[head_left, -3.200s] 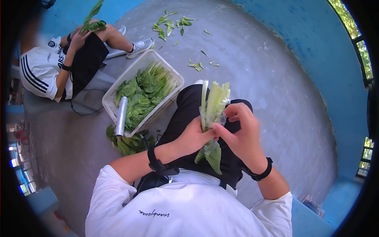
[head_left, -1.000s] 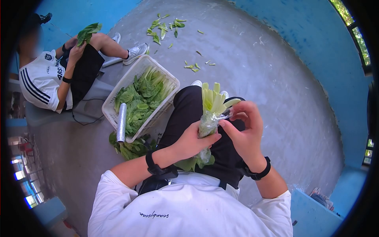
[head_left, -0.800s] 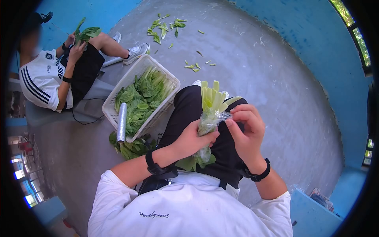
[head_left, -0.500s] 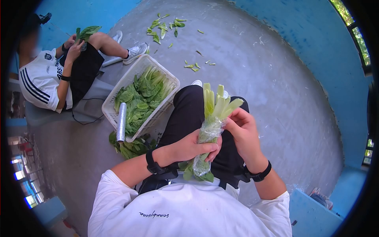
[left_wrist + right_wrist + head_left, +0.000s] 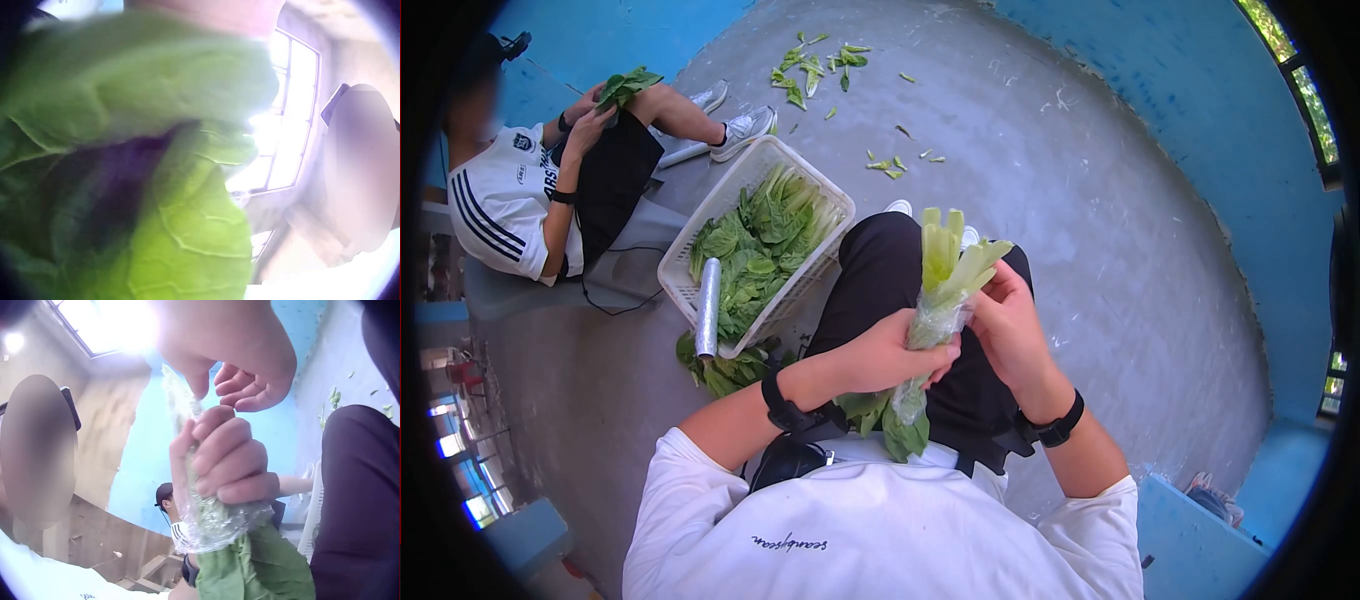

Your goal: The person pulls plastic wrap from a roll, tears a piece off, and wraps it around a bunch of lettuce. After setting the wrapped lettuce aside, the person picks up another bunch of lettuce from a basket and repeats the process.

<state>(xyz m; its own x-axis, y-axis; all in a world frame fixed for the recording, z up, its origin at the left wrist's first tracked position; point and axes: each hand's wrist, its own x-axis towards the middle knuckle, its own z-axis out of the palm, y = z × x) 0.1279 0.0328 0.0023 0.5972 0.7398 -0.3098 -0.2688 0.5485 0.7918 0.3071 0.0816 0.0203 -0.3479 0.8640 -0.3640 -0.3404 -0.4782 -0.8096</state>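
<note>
Left hand (image 5: 888, 354) grips greens bundle (image 5: 956, 270), right hand (image 5: 1012, 328) at film (image 5: 937, 322), can't tell if pinching
Looks mid-wrap; next move probably calls for smoothing film snug

The person wears a loose white T-shirt (image 5: 880, 525) with short, wide sleeves (image 5: 690, 475) and a small line of dark cursive lettering (image 5: 790, 545). Each wrist carries a black band, the left band (image 5: 778, 400) and the right band (image 5: 1060, 428) both fitted with dark, boxy hardware. Below are plain black trousers (image 5: 862, 270) and white shoes (image 5: 899, 207), mostly hidden. A black pouch (image 5: 788, 463) sits at the waist; a dark, slab-like device (image 5: 72, 407) flanks the head.
</note>
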